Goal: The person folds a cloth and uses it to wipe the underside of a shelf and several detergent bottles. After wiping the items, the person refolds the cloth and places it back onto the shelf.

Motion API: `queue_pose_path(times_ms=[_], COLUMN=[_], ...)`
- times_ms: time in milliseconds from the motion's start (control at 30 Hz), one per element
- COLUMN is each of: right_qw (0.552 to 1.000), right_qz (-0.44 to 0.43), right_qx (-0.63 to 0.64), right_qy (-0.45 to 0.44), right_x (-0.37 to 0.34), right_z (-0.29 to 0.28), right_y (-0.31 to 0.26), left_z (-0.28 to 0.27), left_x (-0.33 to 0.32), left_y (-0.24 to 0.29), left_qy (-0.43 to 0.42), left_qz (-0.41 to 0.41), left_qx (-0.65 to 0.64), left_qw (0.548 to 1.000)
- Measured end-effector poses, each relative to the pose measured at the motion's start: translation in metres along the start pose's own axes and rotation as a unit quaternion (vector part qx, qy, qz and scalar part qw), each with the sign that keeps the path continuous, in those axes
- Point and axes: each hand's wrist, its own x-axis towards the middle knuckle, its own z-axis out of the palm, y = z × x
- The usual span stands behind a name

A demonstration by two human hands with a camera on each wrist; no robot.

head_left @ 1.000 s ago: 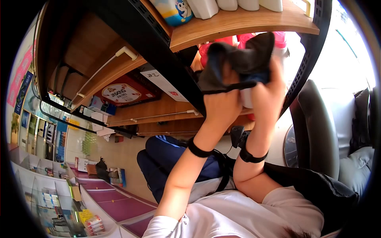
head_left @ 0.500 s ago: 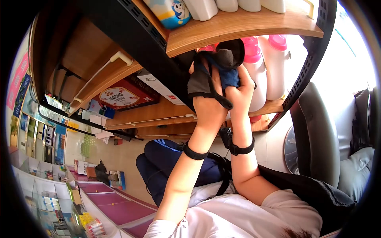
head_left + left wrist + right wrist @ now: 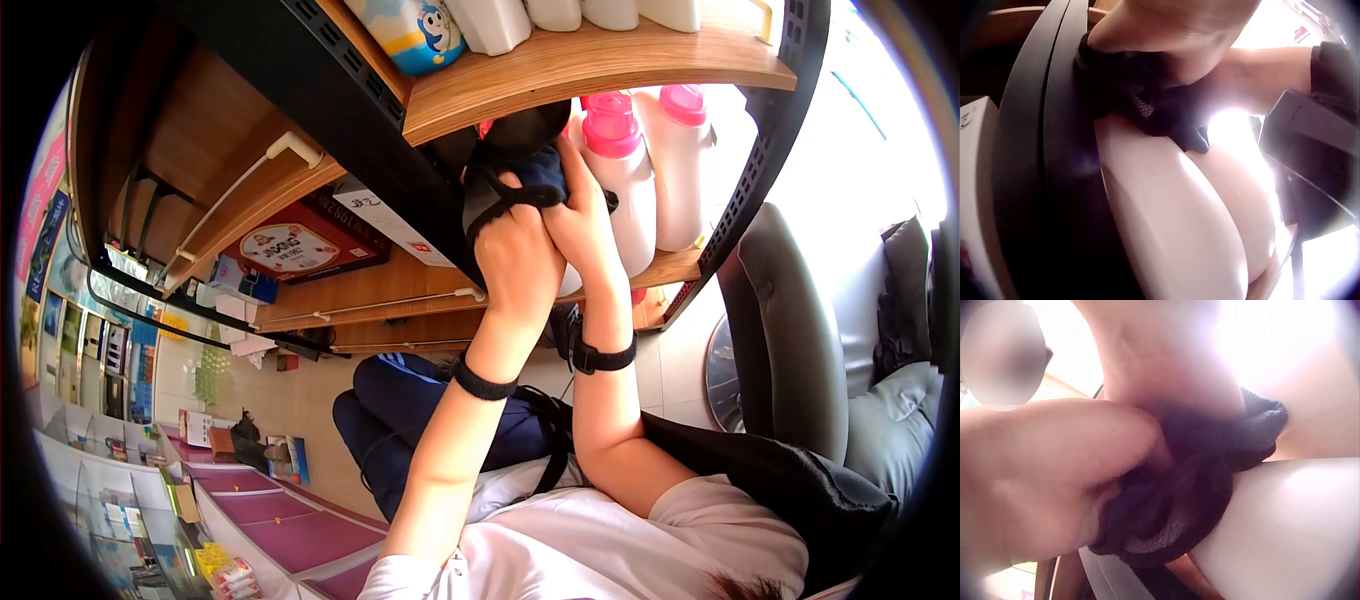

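A black and dark-blue cloth item is bunched between both hands, just under the wooden shelf board. My left hand grips its near side, back of the hand facing up. Close against it, my right hand holds the blue part, thumb lying along it. Some fingers of both hands are hidden by the cloth. Dark folds of the cloth hang beside pale bottles in the left wrist view. In the right wrist view the bunched cloth is gripped beside a white bottle.
White bottles with pink caps stand right of the hands. Above is a wooden shelf with white containers. A black metal post runs on the left, a red box beyond it. A black chair is at the right.
Both hands have moved left and closer together with the cloth, which is more gathered. The pink-capped bottles have come into fuller view.
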Motion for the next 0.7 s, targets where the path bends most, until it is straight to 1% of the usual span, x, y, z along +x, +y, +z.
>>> queue_pose_path(times_ms=[33,100,133,200,267,300,333,400,433,500,533,600,700], right_qw=[1.0,1.0,1.0,0.999,0.995,0.995,0.993,0.987,0.987,0.991,0.991,0.991,0.992], right_qz=[0.01,0.015,0.018,0.02,0.015,0.016,-0.005,-0.05,-0.051,-0.061,-0.061,-0.09,-0.09], right_qx=[-0.008,-0.001,0.009,0.018,0.077,0.077,0.077,0.069,0.069,0.043,0.043,0.053,0.057], right_qy=[-0.01,-0.009,0.009,0.029,0.059,0.06,0.087,0.133,0.133,0.107,0.107,0.077,0.066], right_x=[0.002,0.001,0.0,-0.001,-0.003,-0.005,-0.006,-0.005,-0.005,-0.007,-0.007,-0.006,-0.005], right_z=[-0.001,-0.003,-0.002,-0.001,0.003,0.004,0.007,0.01,0.008,0.003,0.002,0.001,-0.002], right_y=[0.0,-0.003,-0.005,-0.006,-0.004,-0.001,0.004,0.008,0.007,0.003,0.003,0.003,-0.005], left_z=[0.003,0.006,0.005,0.003,0.003,0.004,0.004,0.007,0.009,0.011,0.012,0.012,0.013], left_x=[-0.002,-0.004,-0.004,-0.003,-0.004,-0.005,-0.007,-0.01,-0.012,-0.014,-0.015,-0.016,-0.018], left_y=[-0.002,-0.005,-0.005,-0.004,-0.006,-0.008,-0.009,-0.01,-0.013,-0.016,-0.017,-0.018,-0.021], left_qy=[-0.001,-0.054,-0.055,0.055,0.05,0.047,0.047,-0.005,-0.004,0.04,0.041,0.063,0.069], left_qz=[0.001,-0.065,-0.064,0.021,0.038,0.053,0.052,0.002,0.002,0.052,0.051,0.077,0.084], left_qx=[-0.001,-0.052,-0.053,-0.067,-0.052,-0.035,-0.034,-0.041,-0.041,-0.016,-0.017,-0.009,0.0], left_qw=[1.0,0.995,0.995,0.996,0.997,0.997,0.997,0.999,0.999,0.998,0.998,0.995,0.994])
